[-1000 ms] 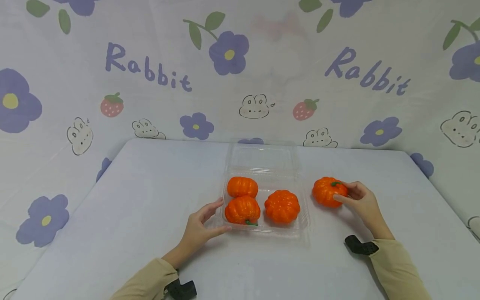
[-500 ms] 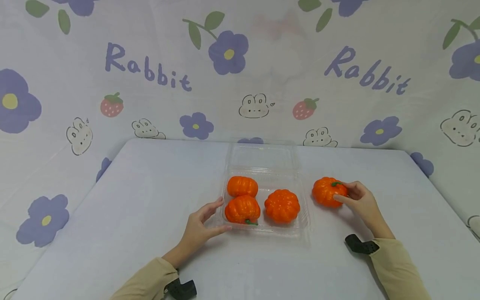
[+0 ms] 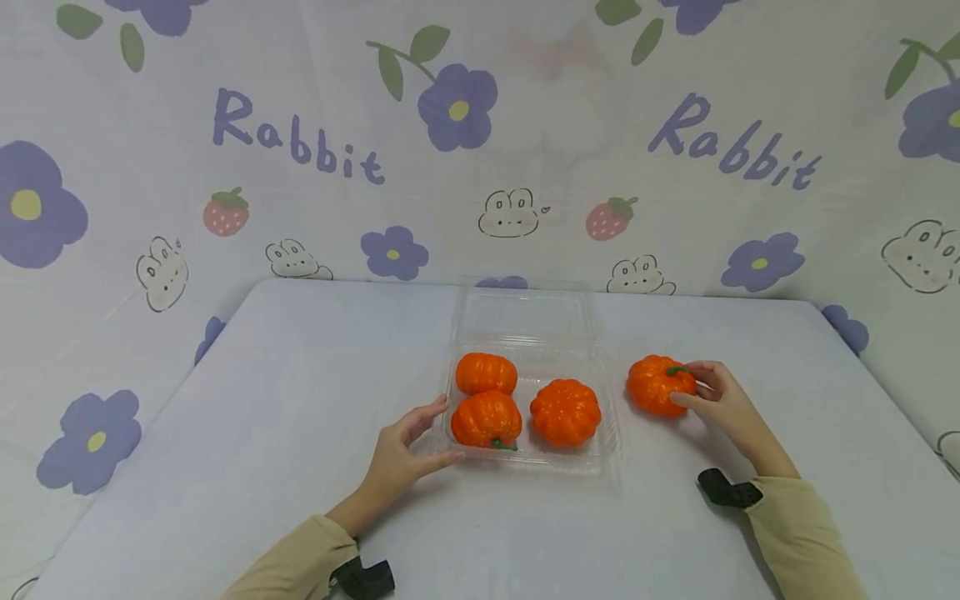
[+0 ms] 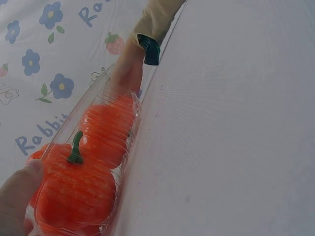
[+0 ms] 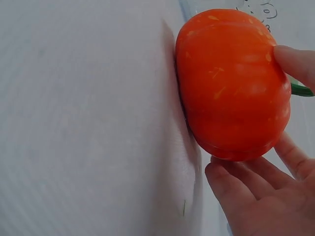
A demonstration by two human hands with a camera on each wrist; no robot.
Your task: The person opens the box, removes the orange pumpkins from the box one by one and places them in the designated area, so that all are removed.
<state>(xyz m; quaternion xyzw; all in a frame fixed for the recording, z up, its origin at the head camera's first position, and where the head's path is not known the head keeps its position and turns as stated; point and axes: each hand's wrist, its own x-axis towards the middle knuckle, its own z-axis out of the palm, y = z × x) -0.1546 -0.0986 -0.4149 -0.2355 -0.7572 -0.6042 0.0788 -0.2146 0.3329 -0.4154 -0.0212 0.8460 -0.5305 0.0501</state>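
On the tabletop [image 3: 315, 367], just to the right of a clear plastic box [image 3: 562, 360], sits an orange pumpkin [image 3: 654, 387] with a short green stem. The right hand [image 3: 731, 412] holds it from its right side, the thumb pressed to the skin near the stem and the fingers set against the far side; seen from the right wrist, the pumpkin's base lies against the white surface. The box stands near the middle, its lid [image 3: 522, 317] folded back behind it. Three more pumpkins are inside: a back pumpkin [image 3: 486, 372] and a front pumpkin [image 3: 483, 419] touch each other along the left side, the front one tipped so that its stem points toward the person, and a round pumpkin [image 3: 565, 413] sits apart from them on the right. At the box's front left corner, the left hand [image 3: 401, 454] is spread wide, fingers at the left wall and thumb at the near edge. Both forearms wear tan sleeves [image 3: 806, 533], with a black device [image 3: 731, 490] at each wrist. Behind the tabletop hangs a white cloth [image 3: 570, 175] printed with purple flowers, strawberries, rabbit faces and the word "Rabbit".
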